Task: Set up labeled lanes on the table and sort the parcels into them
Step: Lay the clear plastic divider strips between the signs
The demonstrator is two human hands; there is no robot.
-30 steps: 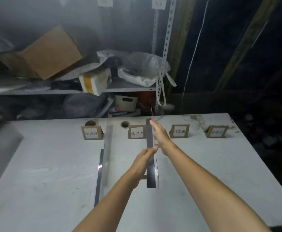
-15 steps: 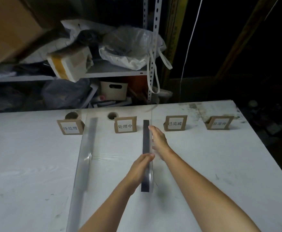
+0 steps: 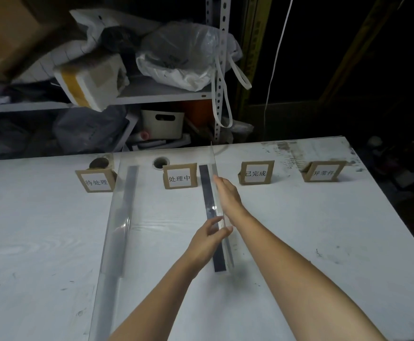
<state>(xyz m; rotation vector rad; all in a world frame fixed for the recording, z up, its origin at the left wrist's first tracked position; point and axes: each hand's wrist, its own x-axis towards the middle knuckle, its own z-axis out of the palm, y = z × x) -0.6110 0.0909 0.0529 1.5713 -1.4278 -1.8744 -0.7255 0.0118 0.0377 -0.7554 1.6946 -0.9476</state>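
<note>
I am looking down at the white bench [image 3: 324,230]. My left hand [image 3: 207,238] is pinching the clear divider [image 3: 228,252] near its close end. The thumb is pressing on one side of the thin see-through wall and the fingers are pressing on the other, so this grip is closed on the wall. My right hand [image 3: 227,195] is lying flat along the right side of the same wall, further away from me. Its fingers are straight and pointing to the far edge, so this grip is wide open and only touching.

The divider is standing up on a dark strip [image 3: 206,185] that is lying flat on the bench. Its long side is running away from me, from the middle of the bench to the far edge. Its far end is pointing between the 处理中 card [image 3: 180,176] and the 已完成 card [image 3: 256,172].

To the left, another clear divider [image 3: 117,217] is lying the same way, with its far end between the 待处理 card [image 3: 95,180] and the 处理中 card. The 异常件 card [image 3: 323,171] is standing far to the right. All four cards are standing in a row by the far edge.
</note>
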